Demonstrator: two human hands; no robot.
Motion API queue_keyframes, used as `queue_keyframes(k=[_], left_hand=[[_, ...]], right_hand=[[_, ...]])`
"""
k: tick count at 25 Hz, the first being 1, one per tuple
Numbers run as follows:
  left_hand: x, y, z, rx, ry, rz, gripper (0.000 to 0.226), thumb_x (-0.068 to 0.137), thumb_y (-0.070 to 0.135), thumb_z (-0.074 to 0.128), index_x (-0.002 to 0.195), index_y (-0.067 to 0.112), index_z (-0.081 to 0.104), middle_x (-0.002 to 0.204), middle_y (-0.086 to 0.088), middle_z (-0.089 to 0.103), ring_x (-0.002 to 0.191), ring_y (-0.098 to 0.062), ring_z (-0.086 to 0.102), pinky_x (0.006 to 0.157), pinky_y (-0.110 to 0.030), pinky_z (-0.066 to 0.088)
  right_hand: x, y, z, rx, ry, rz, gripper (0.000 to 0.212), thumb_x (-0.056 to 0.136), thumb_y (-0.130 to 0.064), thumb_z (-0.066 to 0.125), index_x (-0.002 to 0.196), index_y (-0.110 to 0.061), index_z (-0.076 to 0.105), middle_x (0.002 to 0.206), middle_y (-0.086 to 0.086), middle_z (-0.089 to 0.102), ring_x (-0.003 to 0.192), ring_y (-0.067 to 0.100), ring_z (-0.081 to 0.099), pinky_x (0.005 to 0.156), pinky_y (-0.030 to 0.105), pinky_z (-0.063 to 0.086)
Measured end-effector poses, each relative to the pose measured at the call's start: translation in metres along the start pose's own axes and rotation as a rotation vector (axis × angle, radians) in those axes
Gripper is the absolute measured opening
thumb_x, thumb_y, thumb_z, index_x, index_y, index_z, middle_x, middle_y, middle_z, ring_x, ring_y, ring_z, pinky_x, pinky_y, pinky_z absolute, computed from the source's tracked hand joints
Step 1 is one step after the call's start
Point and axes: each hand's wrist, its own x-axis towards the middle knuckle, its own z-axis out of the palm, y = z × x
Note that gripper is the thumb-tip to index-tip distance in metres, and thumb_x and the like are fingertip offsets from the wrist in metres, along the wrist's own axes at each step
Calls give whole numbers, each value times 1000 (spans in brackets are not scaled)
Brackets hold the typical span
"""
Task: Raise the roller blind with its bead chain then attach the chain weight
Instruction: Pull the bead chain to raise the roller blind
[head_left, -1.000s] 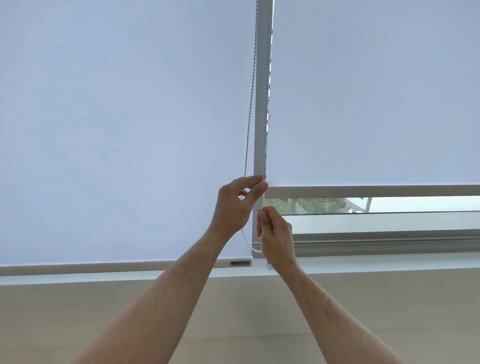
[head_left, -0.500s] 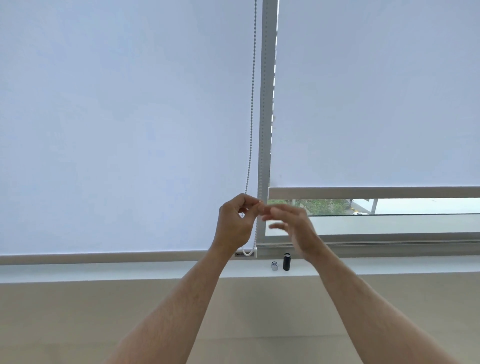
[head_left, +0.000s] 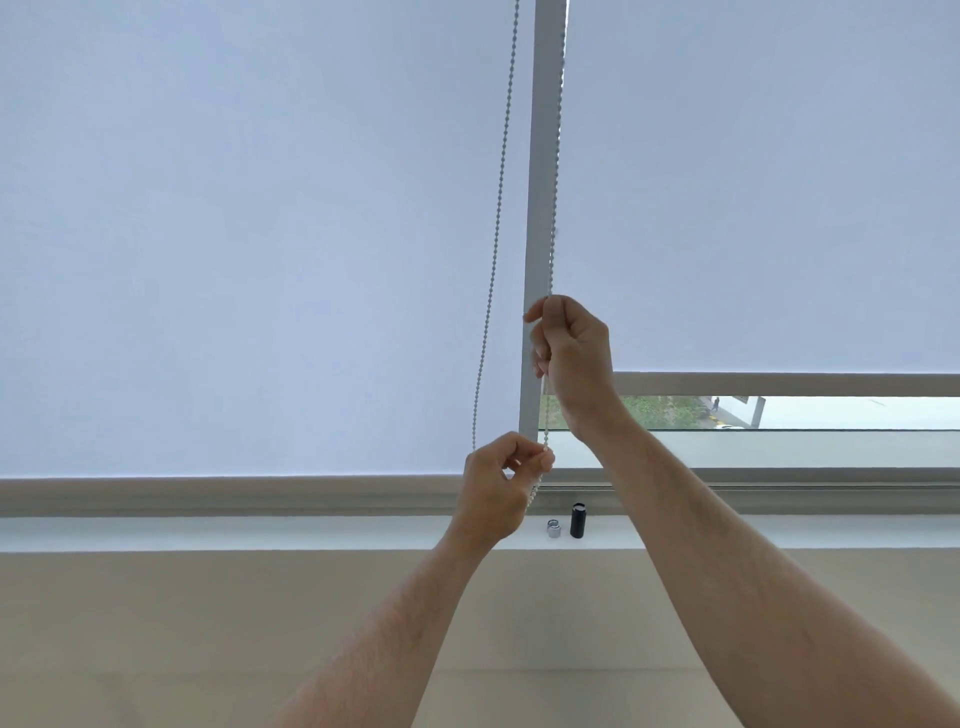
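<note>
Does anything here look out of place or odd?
Only the chain weight: its black body and silver cap stand loose on the windowsill, not on the bead chain. Nothing looks damaged.

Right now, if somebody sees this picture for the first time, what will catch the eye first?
First the two bare hands at the centre: the right hand closed on the bead chain beside the window post, the left hand pinching the same strand lower down. Next, the right blind, raised enough to show a strip of outdoors, while the left blind hangs lower. Two small cylinders, black and silver, stand on the sill.
</note>
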Motion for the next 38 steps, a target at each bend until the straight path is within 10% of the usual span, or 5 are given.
queue_keyframes(k=[9,28,33,38], left_hand=[[13,14,-36,-121,-265,-137,36,86,45,66,110,19,74,97,3,79,89,-11,71,79,-26,55],[51,58,-32,-248,49,85,13,86,19,72,74,19,73,65,5,72,71,-12,66,79,-30,51],[41,35,-28,-256,-10,81,12,87,14,71,76,9,72,69,-4,72,72,-21,66,76,-39,54],[30,23,-19,-227,-61,62,12,79,30,73,69,24,72,65,5,71,71,-12,65,79,-27,53]], right_hand=[[-28,18,-4,-214,4,-65,31,102,-22,43,73,-17,52,55,-17,45,53,4,36,52,19,31],[-82,65,-16,-92,-166,118,24,97,-26,53,88,-23,75,77,-1,77,80,9,70,76,14,48],[-56,49,-26,-69,-11,180,35,99,-42,46,89,-27,76,83,-4,77,83,10,70,78,33,49],[-13,13,-9,-73,-1,55,33,103,-40,44,92,-25,72,73,-6,72,73,8,65,65,15,48]])
